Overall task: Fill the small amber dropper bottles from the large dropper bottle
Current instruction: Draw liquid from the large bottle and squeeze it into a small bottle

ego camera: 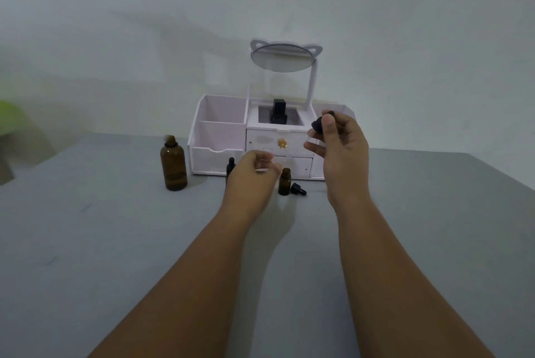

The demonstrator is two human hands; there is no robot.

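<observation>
Behind our left hand (252, 172) a capped small bottle (231, 165) is mostly hidden; we see only its black top and a sliver of glass. The glass tube of the dropper (317, 126) is blurred and nearly vanishes against the white organiser (217, 137), so we cannot tell where its tip ends, nor whether the left grip, fingers curled, pinches it or holds nothing. Our right hand (341, 149) has its grip clamped on the dropper's black bulb, raised above and just right of the small open bottle (284, 181), which stands on the grey surface (115, 242) between our hands. A loose cap (298, 189) lies just beside it. The large bottle (173, 165) stands uncapped, well to the left. A green shape (8, 117) is cut off at the left edge.
</observation>
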